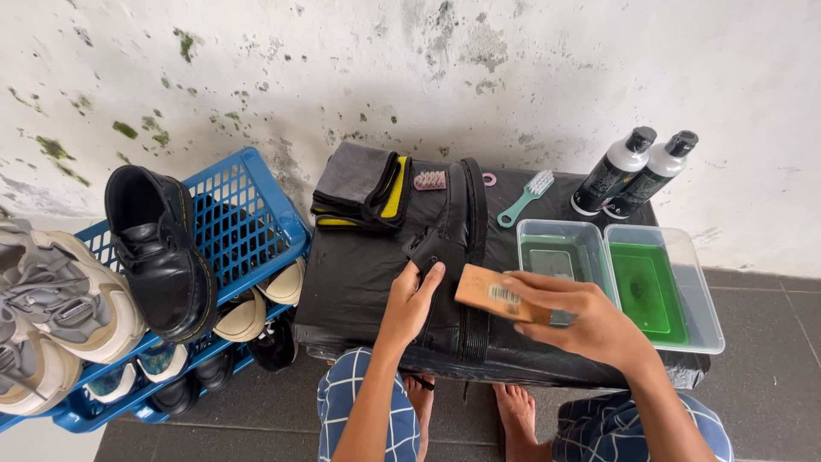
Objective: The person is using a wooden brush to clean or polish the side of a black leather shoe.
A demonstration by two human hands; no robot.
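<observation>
Head view looks straight down on a low table wrapped in black plastic point(359, 274), set against a stained white wall. A black boot point(457, 248) lies along the middle of it, sole toward the near edge. The left hand point(409, 301) is pressed on the boot's side, fingers partly curled around the leather, pinning it down. The right hand point(590, 321) is closed around a wooden-backed brush point(492, 293), whose end rests on the boot just beside the left fingertips.

Brushing the upper looks like the step in hand. I would judge the next stroke needs the left hand to keep the boot from sliding while the brush runs along the leather.

At the right edge sit two clear tubs point(620, 278), one holding green liquid. Behind them, at the far right corner, stand two dark bottles point(633, 171). A teal brush point(526, 197), a small pink brush point(430, 180) and a folded grey-and-yellow cloth point(363, 188) lie along the far edge. Left of the table, a blue crate point(248, 214) carries another black boot point(162, 248), grey sneakers point(51, 299) and other shoes below.
</observation>
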